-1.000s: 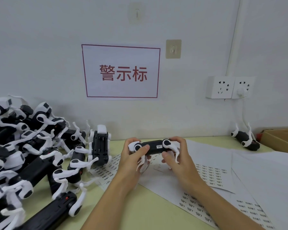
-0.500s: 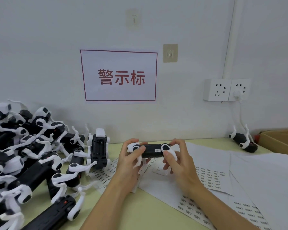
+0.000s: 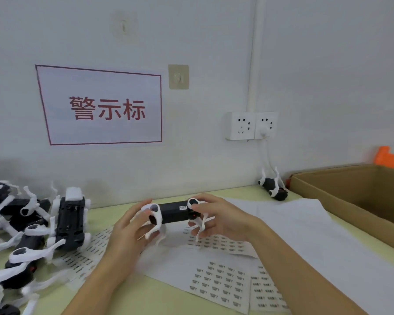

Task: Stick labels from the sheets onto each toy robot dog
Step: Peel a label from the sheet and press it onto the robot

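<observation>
Here, two hands, left (image 3: pixel 129 226); right (image 3: pixel 221 218), grip one toy dog (image 3: pixel 175 211).

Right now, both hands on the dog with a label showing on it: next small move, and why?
Probably set the held dog down at the left pile. Its black body already shows a small white label, and both the left hand and the right hand grip its ends, so neither is free for the label sheets.

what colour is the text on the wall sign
Dark red, inside a matching red border on the white wall sign; head view.
</observation>
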